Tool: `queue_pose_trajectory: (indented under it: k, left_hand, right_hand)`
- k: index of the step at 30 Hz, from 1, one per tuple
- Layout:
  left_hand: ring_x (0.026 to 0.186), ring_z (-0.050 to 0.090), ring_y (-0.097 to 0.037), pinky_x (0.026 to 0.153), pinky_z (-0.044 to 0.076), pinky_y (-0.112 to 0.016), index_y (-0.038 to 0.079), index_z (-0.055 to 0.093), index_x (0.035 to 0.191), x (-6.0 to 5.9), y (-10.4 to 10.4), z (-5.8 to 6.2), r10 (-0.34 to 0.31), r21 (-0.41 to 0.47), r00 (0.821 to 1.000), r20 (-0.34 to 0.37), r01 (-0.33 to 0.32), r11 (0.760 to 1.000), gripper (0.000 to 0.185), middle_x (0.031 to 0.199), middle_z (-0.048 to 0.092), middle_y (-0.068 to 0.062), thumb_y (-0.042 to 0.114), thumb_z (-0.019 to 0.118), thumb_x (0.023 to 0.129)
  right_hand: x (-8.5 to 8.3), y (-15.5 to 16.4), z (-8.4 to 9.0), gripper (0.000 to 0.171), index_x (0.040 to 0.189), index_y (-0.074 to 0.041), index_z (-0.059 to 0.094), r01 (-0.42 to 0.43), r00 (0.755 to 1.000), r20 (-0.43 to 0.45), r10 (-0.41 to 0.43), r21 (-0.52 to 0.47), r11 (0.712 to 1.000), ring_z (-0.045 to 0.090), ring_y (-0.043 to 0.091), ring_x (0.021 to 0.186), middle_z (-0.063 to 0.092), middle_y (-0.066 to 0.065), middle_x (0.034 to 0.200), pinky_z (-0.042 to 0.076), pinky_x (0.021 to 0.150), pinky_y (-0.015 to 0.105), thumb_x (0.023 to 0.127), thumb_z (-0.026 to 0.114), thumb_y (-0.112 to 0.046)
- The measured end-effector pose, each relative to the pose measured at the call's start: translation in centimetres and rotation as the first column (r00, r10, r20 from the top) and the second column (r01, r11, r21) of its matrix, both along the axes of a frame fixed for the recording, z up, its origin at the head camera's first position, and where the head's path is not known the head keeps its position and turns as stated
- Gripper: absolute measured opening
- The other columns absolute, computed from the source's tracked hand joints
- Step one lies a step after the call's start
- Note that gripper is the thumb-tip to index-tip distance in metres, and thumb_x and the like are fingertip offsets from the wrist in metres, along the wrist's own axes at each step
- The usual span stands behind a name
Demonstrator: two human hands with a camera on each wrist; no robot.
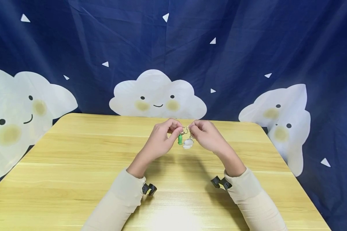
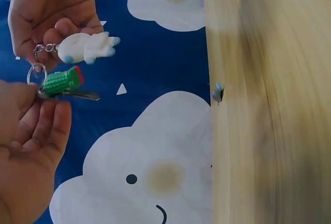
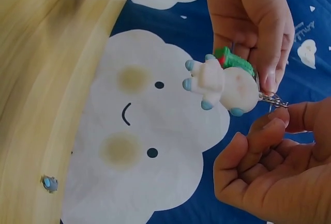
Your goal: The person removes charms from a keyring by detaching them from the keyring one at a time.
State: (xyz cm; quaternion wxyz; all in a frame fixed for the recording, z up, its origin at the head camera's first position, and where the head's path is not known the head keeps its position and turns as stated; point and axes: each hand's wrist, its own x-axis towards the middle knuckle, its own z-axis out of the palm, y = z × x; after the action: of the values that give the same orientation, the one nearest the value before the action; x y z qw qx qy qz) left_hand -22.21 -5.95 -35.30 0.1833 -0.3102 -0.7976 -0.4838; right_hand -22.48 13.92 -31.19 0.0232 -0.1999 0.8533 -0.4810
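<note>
Above the far part of the table, my left hand [image 1: 164, 136] pinches a metal ring [image 2: 37, 74] between thumb and finger. From the ring hang a green ribbed charm [image 2: 62, 80] with a red end and a flat grey metal piece [image 2: 81, 95], which looks like a key. Facing it, my right hand [image 1: 207, 134] pinches a short silver chain [image 3: 273, 100]. On that chain hangs a white figure charm [image 3: 220, 85] with pale blue tips. The chain and ring meet between both hands; whether they are linked is too small to tell.
Below the hands spreads a light wooden table [image 1: 75, 154]. A small grey-blue thing [image 2: 217, 93] sits at the table's edge in both wrist views, its kind unclear. Behind the table hangs a dark blue cloth [image 1: 133, 38] with white clouds.
</note>
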Motion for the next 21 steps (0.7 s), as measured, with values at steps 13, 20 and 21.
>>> queue_pose_trajectory:
  k: [13,20,21]
  left_hand:
    - [0.082,0.061,-0.017,0.069,0.054,-0.029,0.002,0.068,0.101,0.21,0.01,0.29,0.073,-0.126,0.93,-0.36,-0.126,0.984,0.003,0.095,0.07,-0.007,0.003,0.067,0.099]
    - [0.082,0.06,-0.018,0.067,0.051,-0.027,0.002,0.068,0.1,0.2,-0.09,0.19,0.042,-0.161,0.913,-0.406,-0.117,0.98,0.003,0.096,0.071,-0.006,0.004,0.065,0.1]
    - [0.082,0.06,-0.018,0.067,0.051,-0.026,0.003,0.068,0.1,0.2,-0.1,0.17,0.041,-0.162,0.914,-0.404,-0.116,0.98,0.004,0.096,0.071,-0.006,0.004,0.065,0.1]
  right_hand:
    - [-0.06,0.01,-0.18,0.033,0.073,-0.006,0.051,-0.014,1.0,-0.005,0.014,0.009,1.0,0.031,0.015,0.048,0.04,0.001,0.058,0.027,0.047,0.026,0.105,0.046,-0.014]
    - [-0.1,0.06,-0.18,0.033,0.073,-0.005,0.05,-0.022,1.0,0.0,0.022,0.011,1.0,0.03,0.016,0.049,0.037,0.0,0.058,0.027,0.048,0.027,0.105,0.045,-0.013]
    - [-0.1,0.05,-0.18,0.033,0.073,-0.006,0.05,-0.021,1.0,0.002,0.021,0.011,1.0,0.03,0.016,0.049,0.038,0.0,0.058,0.027,0.048,0.027,0.105,0.045,-0.013]
